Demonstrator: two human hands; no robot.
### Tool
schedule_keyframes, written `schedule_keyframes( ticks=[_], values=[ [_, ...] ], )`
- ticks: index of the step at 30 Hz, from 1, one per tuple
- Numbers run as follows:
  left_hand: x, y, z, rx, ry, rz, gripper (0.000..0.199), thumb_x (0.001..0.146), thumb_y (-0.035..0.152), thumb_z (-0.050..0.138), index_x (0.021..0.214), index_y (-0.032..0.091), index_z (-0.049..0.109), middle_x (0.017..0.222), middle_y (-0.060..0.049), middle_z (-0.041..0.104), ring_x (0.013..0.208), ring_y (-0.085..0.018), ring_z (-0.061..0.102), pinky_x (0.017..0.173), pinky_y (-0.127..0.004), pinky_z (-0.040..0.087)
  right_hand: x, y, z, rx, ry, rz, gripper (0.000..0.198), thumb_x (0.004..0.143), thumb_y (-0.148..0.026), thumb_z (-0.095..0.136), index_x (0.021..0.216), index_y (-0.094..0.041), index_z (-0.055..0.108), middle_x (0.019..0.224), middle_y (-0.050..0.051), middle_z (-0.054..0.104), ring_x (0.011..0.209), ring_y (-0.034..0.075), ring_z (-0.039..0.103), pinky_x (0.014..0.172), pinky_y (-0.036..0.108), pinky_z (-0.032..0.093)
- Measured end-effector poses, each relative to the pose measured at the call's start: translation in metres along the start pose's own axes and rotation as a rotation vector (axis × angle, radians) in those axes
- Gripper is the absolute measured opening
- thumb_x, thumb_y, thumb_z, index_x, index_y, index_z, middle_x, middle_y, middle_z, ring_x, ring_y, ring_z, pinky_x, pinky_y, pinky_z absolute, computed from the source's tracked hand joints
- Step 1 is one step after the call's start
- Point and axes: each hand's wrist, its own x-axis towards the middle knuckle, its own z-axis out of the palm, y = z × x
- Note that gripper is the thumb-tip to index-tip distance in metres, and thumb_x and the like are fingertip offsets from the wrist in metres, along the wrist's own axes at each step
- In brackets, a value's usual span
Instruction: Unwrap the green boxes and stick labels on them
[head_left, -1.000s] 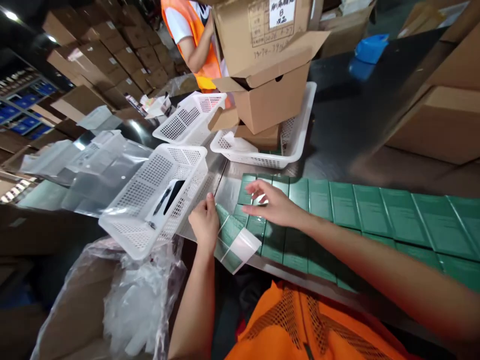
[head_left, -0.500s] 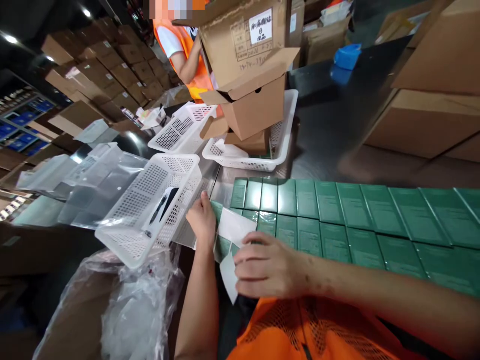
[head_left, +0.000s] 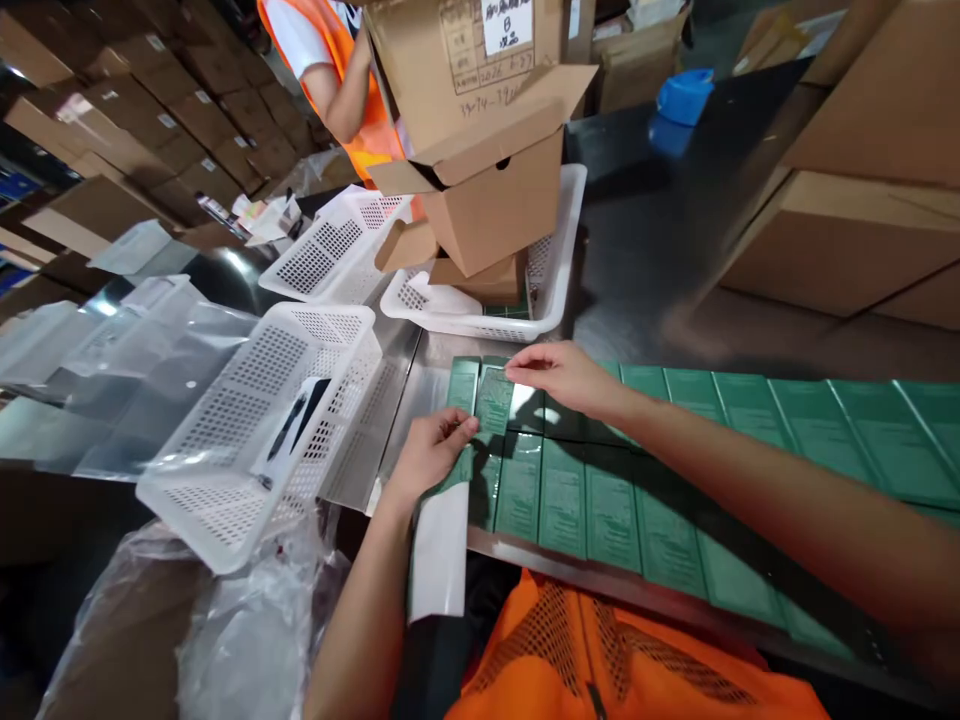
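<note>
Two rows of shiny green boxes point(head_left: 562, 490) lie side by side on the metal table. Over the back row, near its left end, lies a thin green label point(head_left: 493, 398). My right hand point(head_left: 559, 375) has its fingertips pinched at the upper right corner of this label. My left hand point(head_left: 435, 450) is closed on a strip of white backing paper point(head_left: 439, 550) with green at its top, which hangs past the table edge. The left thumb tip sits close to the label's lower left corner; whether it touches cannot be seen.
Left of the boxes stands a white perforated basket point(head_left: 255, 440) holding a pen point(head_left: 287, 428). Clear plastic bags point(head_left: 150, 370) lie beyond it. Behind, a cardboard box point(head_left: 495, 205) sits in another white basket point(head_left: 566, 250). A co-worker in an orange vest point(head_left: 367, 110) stands at the back.
My right hand has moved away from me to the back row, with the label at its fingertips. My left hand has come nearer and right, and the backing strip now hangs straight down.
</note>
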Motion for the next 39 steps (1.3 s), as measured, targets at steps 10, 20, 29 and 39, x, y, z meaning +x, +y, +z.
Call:
schedule_keyframes(
  ticks=[10, 20, 29, 39],
  values=[
    [0.03, -0.002, 0.008, 0.205, 0.029, -0.056, 0.034, 0.084, 0.044, 0.053, 0.058, 0.021, 0.051, 0.051, 0.006, 0.039, 0.054, -0.014, 0.038, 0.057, -0.027, 0.026, 0.042, 0.023, 0.011, -0.531, 0.06, 0.0, 0.009, 0.087, -0.025, 0.077, 0.081, -0.019, 0.078, 0.075, -0.001, 0.072, 0.068, 0.015, 0.063, 0.06, 0.025, 0.038],
    [0.039, -0.007, 0.011, 0.282, 0.0, -0.105, 0.036, 0.083, 0.042, 0.052, 0.054, 0.022, 0.046, 0.05, 0.006, 0.039, 0.054, -0.014, 0.039, 0.056, -0.028, 0.027, 0.039, 0.026, 0.013, -0.622, 0.056, 0.041, 0.011, 0.088, -0.026, 0.074, 0.079, -0.021, 0.077, 0.076, -0.001, 0.072, 0.07, 0.017, 0.063, 0.06, 0.027, 0.036],
    [0.045, 0.003, 0.012, 0.365, -0.035, -0.163, 0.034, 0.083, 0.034, 0.056, 0.052, 0.022, 0.046, 0.049, 0.005, 0.042, 0.055, -0.015, 0.043, 0.057, -0.029, 0.026, 0.036, 0.029, 0.018, -0.716, 0.072, 0.0, 0.013, 0.09, -0.027, 0.073, 0.078, -0.022, 0.075, 0.082, 0.0, 0.072, 0.074, 0.019, 0.064, 0.064, 0.029, 0.038],
    [0.033, 0.009, 0.005, 0.434, 0.007, -0.159, 0.035, 0.079, 0.031, 0.068, 0.049, 0.021, 0.054, 0.046, 0.004, 0.048, 0.052, -0.015, 0.046, 0.055, -0.028, 0.027, 0.04, 0.026, 0.027, -0.84, 0.197, 0.002, 0.044, 0.088, -0.035, 0.079, 0.118, -0.011, 0.057, 0.11, 0.016, 0.066, 0.091, 0.034, 0.066, 0.078, 0.039, 0.048]
  ],
)
